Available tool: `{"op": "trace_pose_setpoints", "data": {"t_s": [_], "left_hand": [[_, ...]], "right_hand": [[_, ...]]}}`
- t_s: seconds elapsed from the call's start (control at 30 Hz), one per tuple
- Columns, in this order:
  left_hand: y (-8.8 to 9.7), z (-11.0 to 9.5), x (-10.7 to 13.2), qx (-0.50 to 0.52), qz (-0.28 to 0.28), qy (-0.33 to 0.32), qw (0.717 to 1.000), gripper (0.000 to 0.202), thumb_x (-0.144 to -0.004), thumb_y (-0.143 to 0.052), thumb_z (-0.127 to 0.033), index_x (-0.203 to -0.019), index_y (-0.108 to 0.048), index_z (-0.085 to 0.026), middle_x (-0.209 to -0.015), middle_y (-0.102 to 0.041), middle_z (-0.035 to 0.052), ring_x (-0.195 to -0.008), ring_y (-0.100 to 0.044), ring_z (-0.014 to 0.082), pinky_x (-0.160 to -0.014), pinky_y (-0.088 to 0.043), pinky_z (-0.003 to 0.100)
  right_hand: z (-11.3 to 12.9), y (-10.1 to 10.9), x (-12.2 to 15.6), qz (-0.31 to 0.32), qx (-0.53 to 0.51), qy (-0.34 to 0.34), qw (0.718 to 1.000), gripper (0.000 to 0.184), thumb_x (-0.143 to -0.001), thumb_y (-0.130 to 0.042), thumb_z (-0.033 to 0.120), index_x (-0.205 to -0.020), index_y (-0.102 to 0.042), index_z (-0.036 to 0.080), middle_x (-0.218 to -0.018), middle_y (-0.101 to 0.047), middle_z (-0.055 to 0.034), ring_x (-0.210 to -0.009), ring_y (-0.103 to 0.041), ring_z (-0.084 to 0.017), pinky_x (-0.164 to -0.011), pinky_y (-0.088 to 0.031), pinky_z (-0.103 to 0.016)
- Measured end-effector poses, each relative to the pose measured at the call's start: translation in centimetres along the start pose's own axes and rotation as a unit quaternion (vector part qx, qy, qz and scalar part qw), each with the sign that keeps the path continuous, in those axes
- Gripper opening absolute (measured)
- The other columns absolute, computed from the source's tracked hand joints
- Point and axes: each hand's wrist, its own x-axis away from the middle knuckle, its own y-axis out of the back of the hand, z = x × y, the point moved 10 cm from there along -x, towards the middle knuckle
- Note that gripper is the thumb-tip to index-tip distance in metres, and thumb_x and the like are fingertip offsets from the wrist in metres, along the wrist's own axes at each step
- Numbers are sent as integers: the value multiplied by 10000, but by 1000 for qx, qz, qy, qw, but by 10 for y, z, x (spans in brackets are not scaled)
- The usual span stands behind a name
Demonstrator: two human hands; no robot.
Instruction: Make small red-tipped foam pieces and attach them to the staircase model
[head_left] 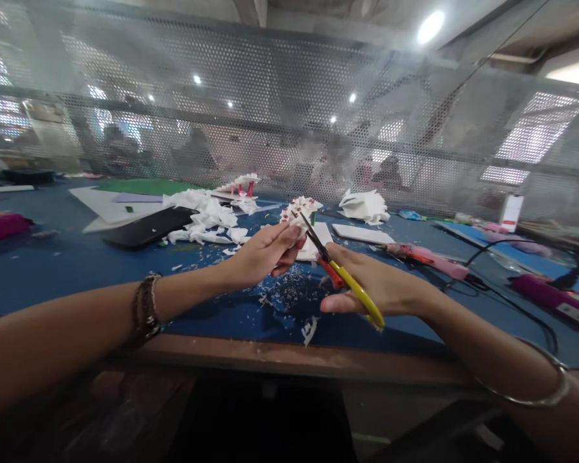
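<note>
My left hand [265, 252] is closed, its fingertips pinching a small piece of white paper [295, 222]. The scissors [350, 283], with dark blades and yellow and red handles, are in my right hand [371, 276]. Their blades point up and left, next to the fingertips of my left hand. Just beyond the fingers stands a white piece dotted with small dark red bits [305, 206]. Part of it is hidden by my left hand, so I cannot tell whether the two touch. A white board [324, 233] lies behind the blades.
Crumpled white paper [200, 215] and a black phone-like slab [149, 226] lie left. A white paper bundle [364, 206] sits behind. A pink glue gun [427, 257] with a black cable and a purple power strip [554, 297] lie right. White scraps [289, 292] litter the blue tabletop.
</note>
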Motion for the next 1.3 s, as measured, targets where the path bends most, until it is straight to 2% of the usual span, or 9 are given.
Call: {"op": "trace_pose_setpoints", "data": {"t_s": [0.3, 0.43, 0.57, 0.7, 0.8, 0.93, 1.03, 1.2, 1.3], "left_hand": [[-1, 8, -1, -20, 15, 35, 999, 276, -878, -253, -220, -619, -337, -182, -427, -255, -87, -330, -267, 35, -333, -290, 139], [-1, 15, -2, -14, 27, 55, 998, 285, -883, -249, -238, -616, -333, -185, -429, -257, -84, -324, -272, 39, -339, -281, 156], [1, 20, -1, -30, 27, 77, 996, 287, -885, -246, -236, -614, -327, -185, -431, -259, -82, -326, -290, 37, -341, -269, 157], [-1, 18, 0, -17, 44, 67, 997, 279, -883, -242, -224, -626, -342, -182, -437, -245, -86, -332, -260, 37, -335, -271, 149], [-3, 16, -1, -22, 58, 56, 997, 282, -882, -241, -225, -623, -345, -180, -438, -257, -85, -335, -265, 36, -335, -275, 144], [-8, 18, 0, -53, 78, 58, 994, 302, -878, -242, -225, -595, -334, -178, -421, -280, -82, -330, -296, 37, -339, -285, 146], [-9, 19, 1, -73, 80, 55, 993, 301, -876, -248, -231, -592, -330, -178, -423, -293, -79, -337, -308, 39, -346, -287, 147], [-10, 27, 2, -55, 80, 75, 992, 294, -877, -252, -260, -607, -334, -180, -428, -264, -85, -342, -289, 44, -346, -295, 149], [-10, 28, 1, -33, 72, 82, 994, 295, -883, -243, -256, -614, -333, -180, -422, -261, -88, -339, -284, 41, -347, -288, 144]], "right_hand": [[-9, 15, -2, -74, 64, -35, 995, 579, -654, -353, 706, -767, -472, 151, -720, -500, -50, -630, -457, -160, -574, -354, -295], [-13, 17, -2, -67, 76, -55, 993, 450, -708, -399, 605, -658, -455, 161, -631, -493, -21, -545, -403, -114, -517, -291, -251], [-15, 26, 0, -109, 88, -65, 988, 384, -743, -432, 502, -549, -406, 171, -505, -424, 22, -471, -328, -79, -470, -224, -227], [-16, 32, -1, -144, 109, -60, 982, 337, -758, -421, 469, -612, -466, 168, -505, -428, 26, -460, -326, -78, -469, -223, -223], [-17, 28, -1, -137, 149, -73, 977, 391, -739, -408, 535, -759, -502, 156, -627, -513, -18, -525, -410, -114, -497, -258, -237], [-13, 14, -3, -99, 162, -61, 980, 631, -662, -367, 693, -892, -466, 114, -784, -543, -91, -655, -492, -184, -541, -316, -267], [-12, 13, -5, -104, 163, -62, 979, 644, -656, -334, 719, -841, -490, 122, -769, -542, -91, -660, -496, -190, -545, -320, -276], [-15, 18, -9, -102, 191, -93, 972, 569, -733, -284, 652, -627, -549, 160, -598, -536, -59, -536, -464, -144, -506, -269, -269], [-14, 19, -10, -97, 219, -94, 966, 591, -739, -278, 644, -624, -574, 145, -604, -562, -78, -539, -480, -145, -504, -257, -271]]}}
